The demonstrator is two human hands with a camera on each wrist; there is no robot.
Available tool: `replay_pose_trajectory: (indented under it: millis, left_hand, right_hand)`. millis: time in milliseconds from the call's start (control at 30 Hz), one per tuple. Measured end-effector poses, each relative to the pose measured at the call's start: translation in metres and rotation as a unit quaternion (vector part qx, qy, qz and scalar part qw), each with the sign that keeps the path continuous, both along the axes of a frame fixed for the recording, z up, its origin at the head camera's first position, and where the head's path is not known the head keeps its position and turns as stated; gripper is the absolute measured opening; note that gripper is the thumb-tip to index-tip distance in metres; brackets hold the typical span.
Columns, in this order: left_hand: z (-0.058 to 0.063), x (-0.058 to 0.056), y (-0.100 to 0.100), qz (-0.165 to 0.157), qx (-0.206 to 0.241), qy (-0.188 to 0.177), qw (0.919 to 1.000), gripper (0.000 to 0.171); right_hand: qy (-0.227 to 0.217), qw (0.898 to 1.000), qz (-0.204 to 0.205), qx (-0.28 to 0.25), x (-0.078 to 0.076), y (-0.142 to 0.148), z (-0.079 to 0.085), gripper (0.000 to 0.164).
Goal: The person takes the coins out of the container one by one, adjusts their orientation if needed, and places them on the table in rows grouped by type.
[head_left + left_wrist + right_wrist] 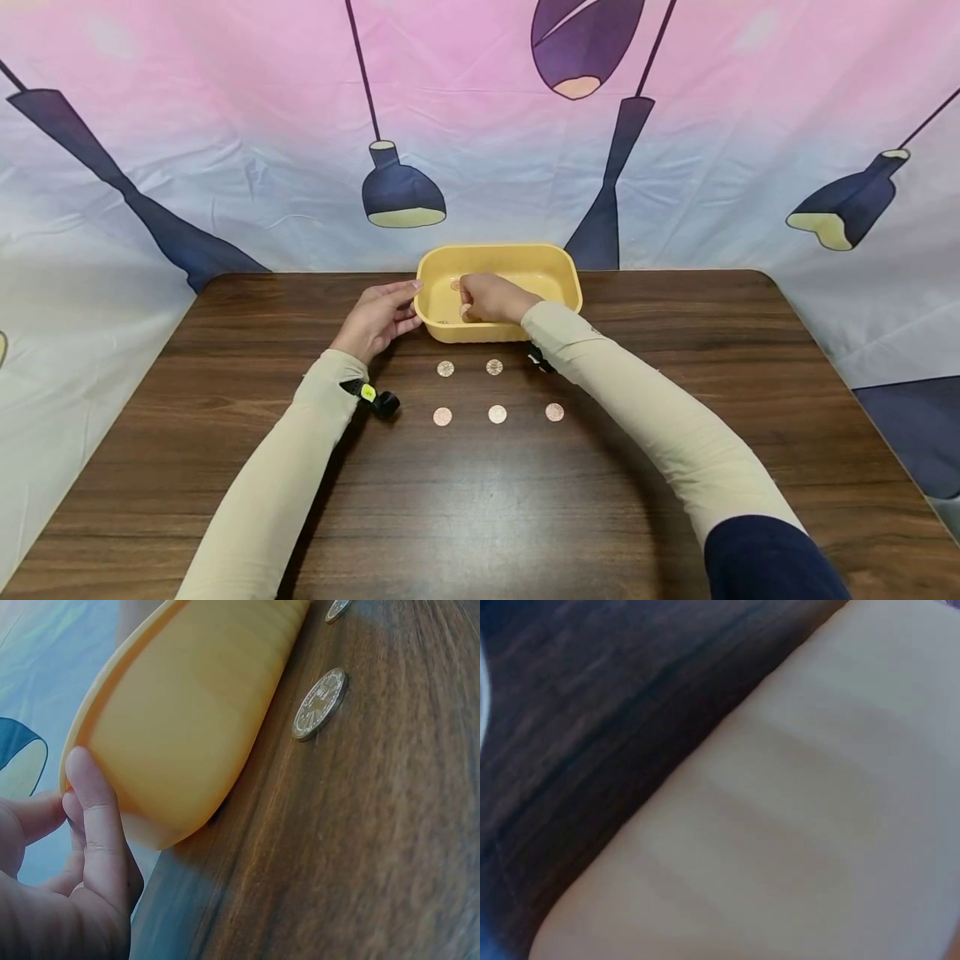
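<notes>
Coins lie flat on the brown surface, near side of a yellow tub: three in the nearer row, two in plain sight in the farther one, whose right end the right forearm partly covers. The tub stands upright at the surface's far edge. The left hand is at the tub's left end, its fingers pinching the rim, as the left wrist view shows close up. The right hand reaches down inside the tub, towards its left half, fingers curled, with a coin at their tips; whether they grasp it or only touch it, I cannot tell. Another coin lies on the tub's floor just beyond that hand. Pale sleeves cover both forearms, and a cloth printed with lamps hangs behind
</notes>
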State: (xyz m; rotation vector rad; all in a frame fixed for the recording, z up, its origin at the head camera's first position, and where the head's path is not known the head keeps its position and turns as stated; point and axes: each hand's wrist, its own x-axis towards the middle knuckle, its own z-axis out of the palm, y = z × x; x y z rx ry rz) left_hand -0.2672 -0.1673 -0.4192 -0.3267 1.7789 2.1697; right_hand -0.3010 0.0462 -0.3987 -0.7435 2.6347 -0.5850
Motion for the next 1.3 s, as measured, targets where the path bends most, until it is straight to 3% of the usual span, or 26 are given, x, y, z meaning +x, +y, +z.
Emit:
replay_pose_trajectory:
  millis: [233,467,600,867,967,1300]
  left_hand:
    - [-0.002,-0.001,0.003,0.000,0.001,-0.003,1.0000,0.043]
    - [-0.001,0.000,0.002,0.002,-0.014,-0.005,0.9999,0.041]
    - [-0.002,0.000,0.001,0.000,-0.010,-0.006,0.9999,0.044]
    - [-0.002,0.000,-0.001,0.007,0.001,-0.009,0.9999,0.037]
    - [-0.002,0.000,-0.001,0.006,0.005,-0.010,0.9999,0.035]
    - [0.001,0.001,0.001,0.003,-0.003,-0.010,0.9999,0.045]
  right_hand:
    - [-0.011,0.999,-0.028,-0.040,0.002,0.014,0.005,0.010]
    - [-0.007,0.996,-0.030,-0.086,0.008,0.041,0.025,0.003]
    - [-0.015,0.994,-0.030,-0.106,0.018,0.061,0.037,0.007]
    - [-0.022,0.995,-0.028,-0.095,0.044,0.105,0.061,0.010]
    - [-0.016,0.995,-0.014,-0.098,0.055,0.125,0.061,0.013]
    - [-0.037,0.992,-0.001,-0.117,0.099,0.180,0.035,0.018]
